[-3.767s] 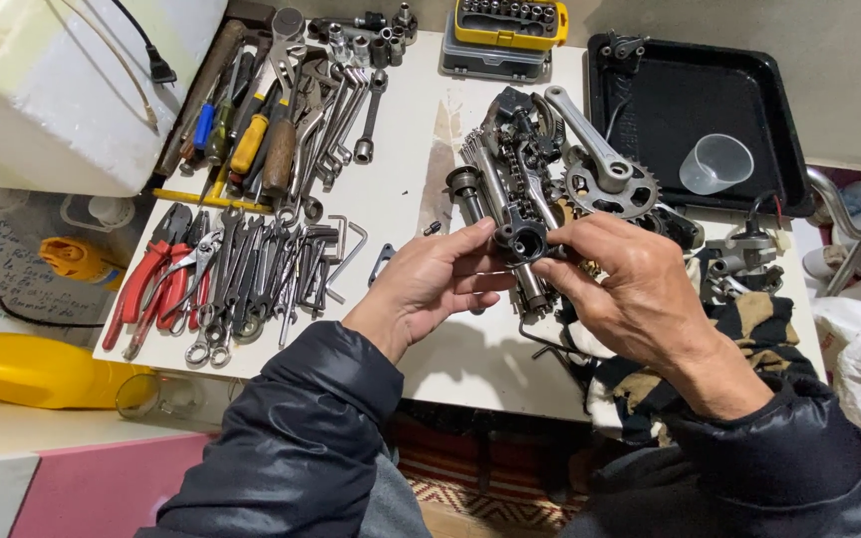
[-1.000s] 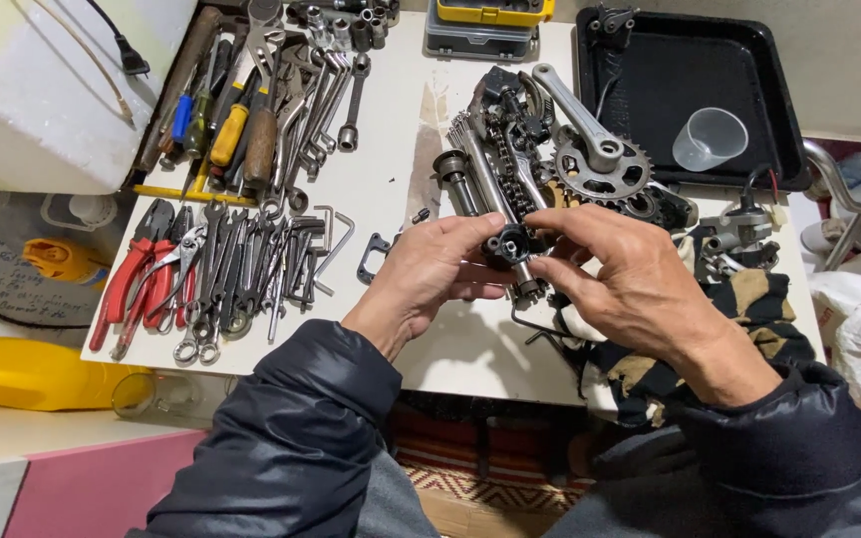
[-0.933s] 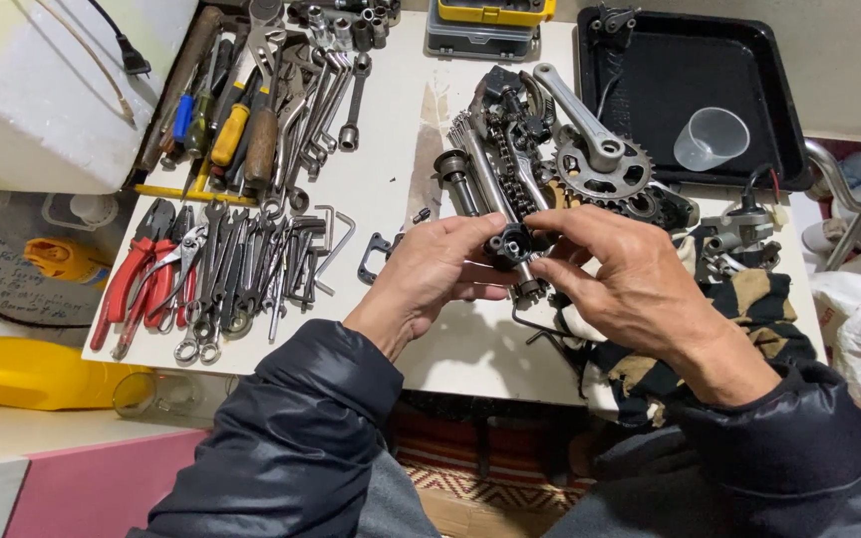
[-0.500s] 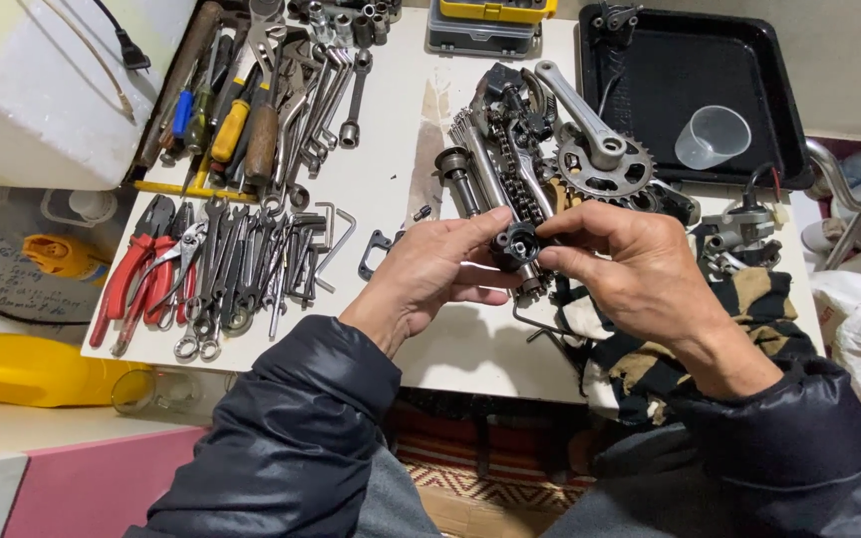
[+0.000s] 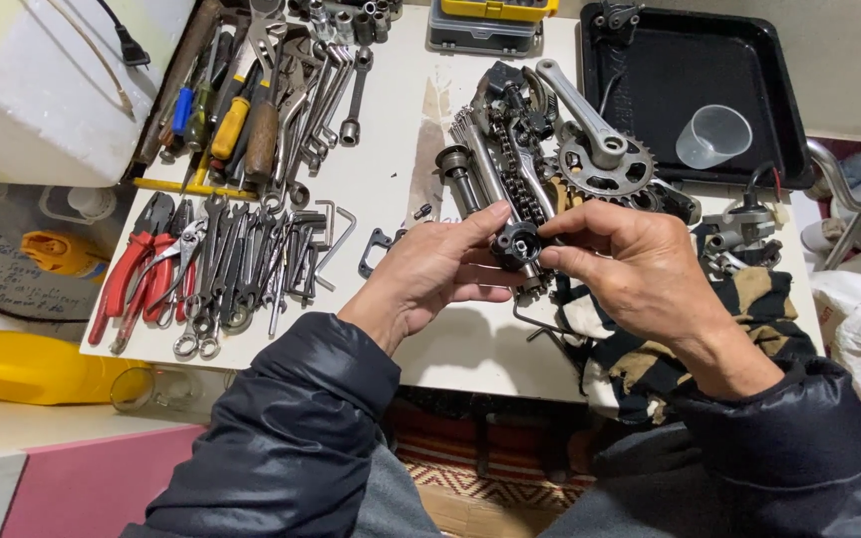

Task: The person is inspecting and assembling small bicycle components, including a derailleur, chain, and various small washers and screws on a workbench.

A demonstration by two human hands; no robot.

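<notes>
My left hand and my right hand meet over the front of a white table. Between their fingertips they hold a small dark round metal part with a hollow middle. The left thumb and fingers grip its left side, and the right thumb and forefinger pinch its right side. Just behind the part lie a bicycle chain, a crank arm with a toothed chainring and several metal shafts.
Pliers with red handles, wrenches and hex keys lie at the left. Screwdrivers lie behind them. A black tray at the back right holds a clear plastic cup. A striped rag hangs off the front edge.
Both hands stay on the small dark part; the fingers have shifted slightly around it and it sits a little lower and nearer to me than 3.8 s ago.
</notes>
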